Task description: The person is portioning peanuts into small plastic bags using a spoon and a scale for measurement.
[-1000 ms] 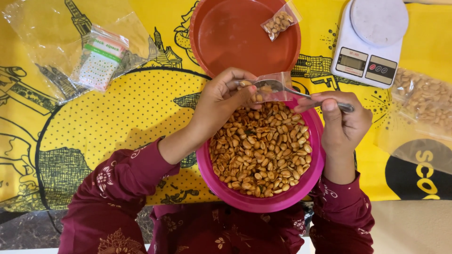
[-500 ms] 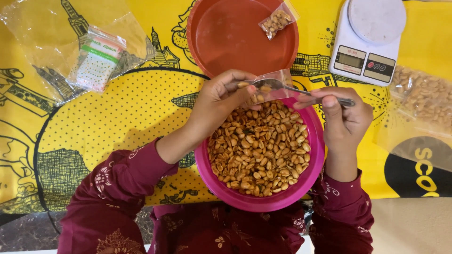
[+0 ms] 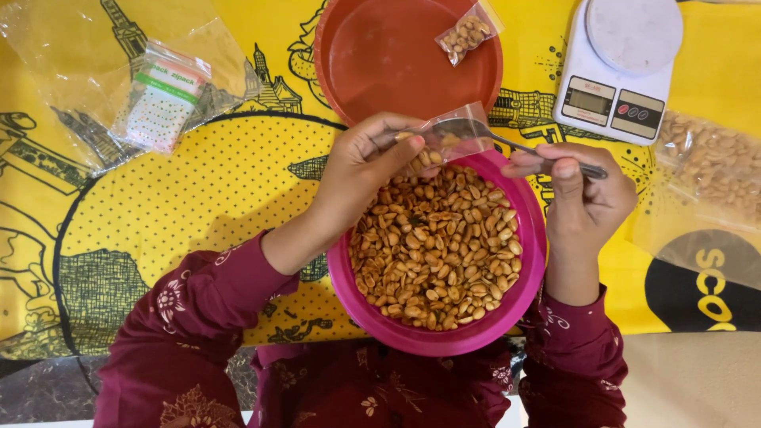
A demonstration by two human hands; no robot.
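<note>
A pink bowl (image 3: 523,305) full of roasted peanuts (image 3: 436,250) sits in front of me. Above its far rim my left hand (image 3: 361,170) holds a small clear plastic bag (image 3: 452,139) open, with a few peanuts inside. My right hand (image 3: 583,194) grips a metal spoon (image 3: 539,152) by its handle, and the spoon's bowl is tucked into the bag's mouth.
A red-orange bowl (image 3: 380,55) behind holds one filled small peanut bag (image 3: 468,33). A white kitchen scale (image 3: 622,67) stands at the back right, a large bag of peanuts (image 3: 709,170) at the right, and a pack of empty zip bags (image 3: 162,95) at the left on the yellow cloth.
Both hands and the bag have shifted only slightly; the spoon stays in the bag's mouth.
</note>
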